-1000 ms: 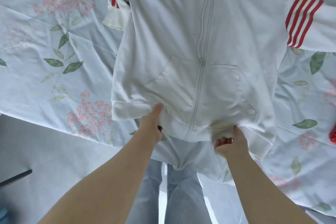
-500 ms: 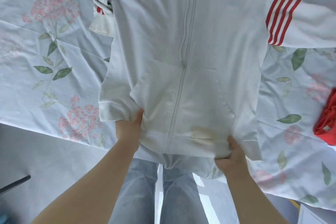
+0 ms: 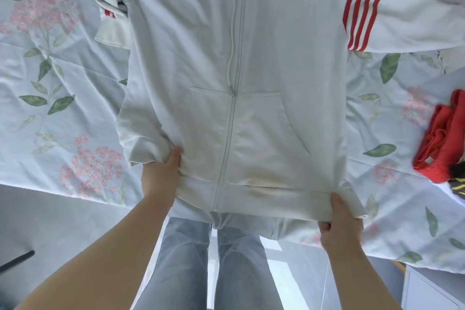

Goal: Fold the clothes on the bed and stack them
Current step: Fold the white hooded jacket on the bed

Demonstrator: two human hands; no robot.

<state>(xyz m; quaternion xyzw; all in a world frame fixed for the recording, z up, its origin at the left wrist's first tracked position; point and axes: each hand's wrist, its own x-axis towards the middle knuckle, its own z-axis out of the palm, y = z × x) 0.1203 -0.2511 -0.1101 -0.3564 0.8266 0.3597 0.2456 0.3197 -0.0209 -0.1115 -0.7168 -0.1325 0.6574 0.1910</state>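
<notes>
A white zip-up hooded jacket (image 3: 264, 63) with red sleeve stripes lies front up on the floral bedsheet (image 3: 57, 88), its hem at the bed's near edge. My left hand (image 3: 161, 176) grips the hem at its left corner, where the fabric bunches. My right hand (image 3: 339, 229) pinches the hem at the right corner, thumb on top. The left sleeve is crumpled at the upper left; the right sleeve stretches out to the right edge.
A red garment (image 3: 442, 138) lies crumpled on the sheet at the right, with a dark striped item (image 3: 456, 185) just below it. My legs in light jeans (image 3: 191, 259) stand against the bed's edge. A dark bar (image 3: 15, 263) shows at lower left.
Both hands have slid apart along the hem toward its corners, the right one farther. The jacket's lower part now lies flatter and wider. The view shifted right, showing more of the red garment.
</notes>
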